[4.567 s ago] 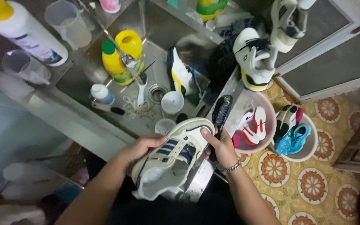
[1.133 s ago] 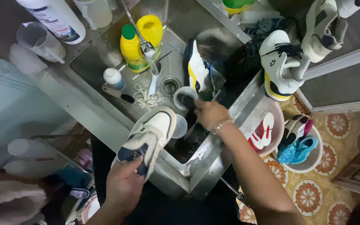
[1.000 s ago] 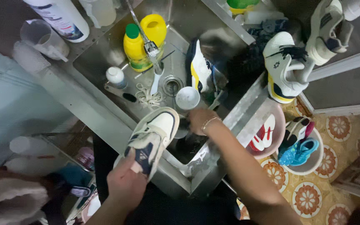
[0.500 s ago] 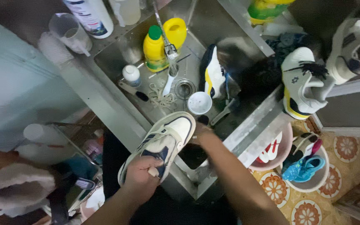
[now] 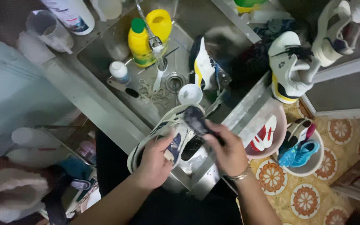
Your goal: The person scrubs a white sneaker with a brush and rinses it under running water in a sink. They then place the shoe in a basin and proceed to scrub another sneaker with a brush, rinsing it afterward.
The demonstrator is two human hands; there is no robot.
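Since half a second before, right hand (image 5: 229, 152) up out of the sink (image 5: 101, 104) and over onto the shoe (image 5: 167, 135), a dark brush (image 5: 198, 121) now in its grip. Fingers shut tight around the brush handle, bristle end pressed on the toe of the shoe. Left hand (image 5: 155, 160) wrapped around the side of the same shoe, thumb on top, fingers curled under. Shoe white and cream with dark blue patches, tilted, held just over the near edge of the metal sink. Silver bracelet (image 5: 240, 175) on the right wrist.

Down in the sink: a yellow bottle with a green cap (image 5: 138, 43), a yellow jug (image 5: 160, 23) right behind it, a small white bottle (image 5: 119, 71), a small white cup (image 5: 189, 93) near the drain (image 5: 174, 81), and a white and yellow shoe (image 5: 203, 66) leaned on its side. Tap (image 5: 155, 39) hung over the middle.

Off to the right, a pink bowl (image 5: 281, 125) with a red and white shoe (image 5: 264, 134) inside, and beside it a white bowl (image 5: 315, 160) with a bright blue shoe (image 5: 298, 154). Two more pale shoes (image 5: 288, 68) propped up above them. Tiled floor (image 5: 305, 200) with round orange flowers below. Big white bottle (image 5: 73, 14) and a clear cup (image 5: 48, 29) on the surface at the far left.
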